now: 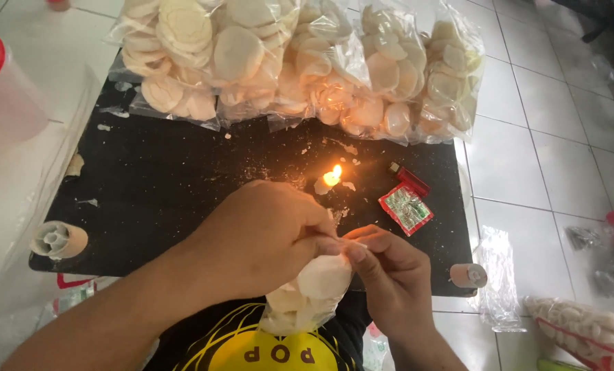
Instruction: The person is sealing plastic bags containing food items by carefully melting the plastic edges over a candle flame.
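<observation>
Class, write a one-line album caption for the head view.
Both hands pinch a bag of crackers near a candle flame.

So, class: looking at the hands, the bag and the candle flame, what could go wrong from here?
1. Both hands, left hand and right hand, pinch the bag of crackers close to the candle flame; fingers might get burnt.
2. The thin plastic could melt too far or catch.
3. The sealed bags beyond the flame could scorch.

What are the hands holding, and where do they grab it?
Both the left hand and right hand pinch the top edge of a clear bag of crackers, which hangs below them.
</observation>
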